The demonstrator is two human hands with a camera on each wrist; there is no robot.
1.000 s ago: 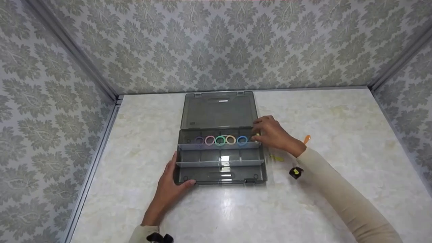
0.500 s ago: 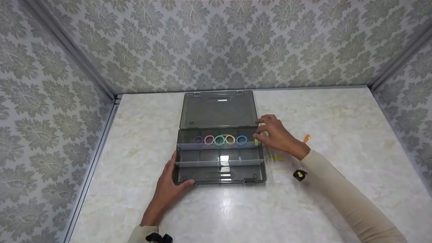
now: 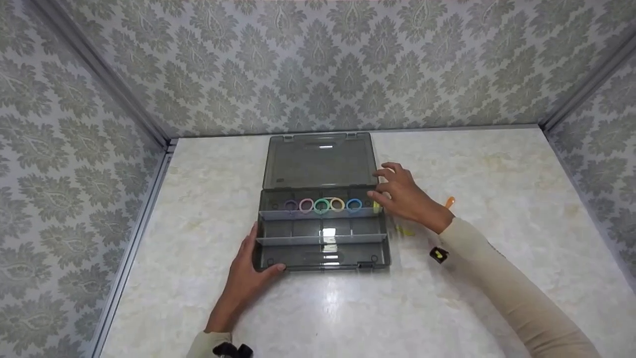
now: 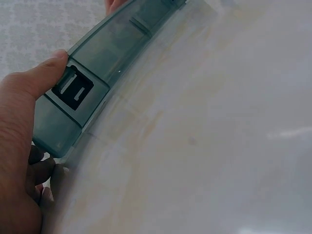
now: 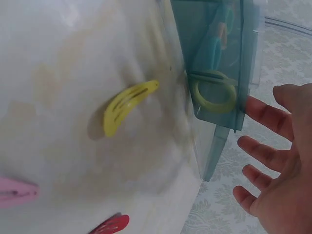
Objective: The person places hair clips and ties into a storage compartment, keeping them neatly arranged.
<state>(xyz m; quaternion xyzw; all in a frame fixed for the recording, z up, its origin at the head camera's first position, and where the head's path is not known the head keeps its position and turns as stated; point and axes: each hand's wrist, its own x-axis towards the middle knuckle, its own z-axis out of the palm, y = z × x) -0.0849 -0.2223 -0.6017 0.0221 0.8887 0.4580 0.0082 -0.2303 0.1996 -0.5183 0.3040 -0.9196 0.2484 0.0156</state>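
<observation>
A smoky-grey plastic storage box [image 3: 290, 252] lies with its lid [image 3: 318, 161] folded back. My left hand [image 3: 244, 278] grips its front left corner, thumb along the front wall and fingers at the side. A row of hair ties [image 3: 322, 205] in purple, pink, green, peach and blue stands in the back compartment. At that row's right end is a yellow hair tie [image 3: 376, 206], visible through the box wall in the right wrist view. Beside it, my right hand [image 3: 405, 196] has its fingers spread and holds nothing; a fingertip is close to the wall.
A yellow snap hair clip [image 5: 117, 114] lies on the table right of the box. Nearby are a pink clip [image 5: 17, 191] and a red clip [image 5: 113, 225]. An orange piece [image 3: 449, 202] is partly behind the right wrist. Dividers [image 3: 323, 239] split the box.
My right hand has let go of the yellow hair tie, which stays in the back compartment, and its fingers have spread and lifted slightly. The left hand keeps its hold on the box.
</observation>
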